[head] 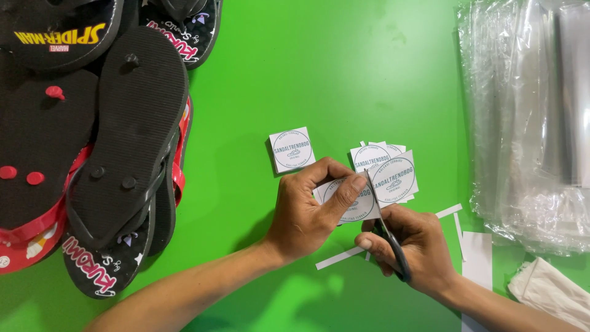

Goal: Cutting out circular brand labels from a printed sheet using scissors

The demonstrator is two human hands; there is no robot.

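Black flip-flops (pixel 123 141) piled at left, clear plastic bags (pixel 528 123) stacked at right, on green table (pixel 344 67)

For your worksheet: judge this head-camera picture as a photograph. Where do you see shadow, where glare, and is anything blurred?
Head view: light is even and bright on the green table; soft shadows fall beneath the left hand and forearm. Head view: glare streaks the stack of clear plastic bags, hiding their edges. Head view: the cut labels and scissors in the right hand look sharp; no evident motion blur.
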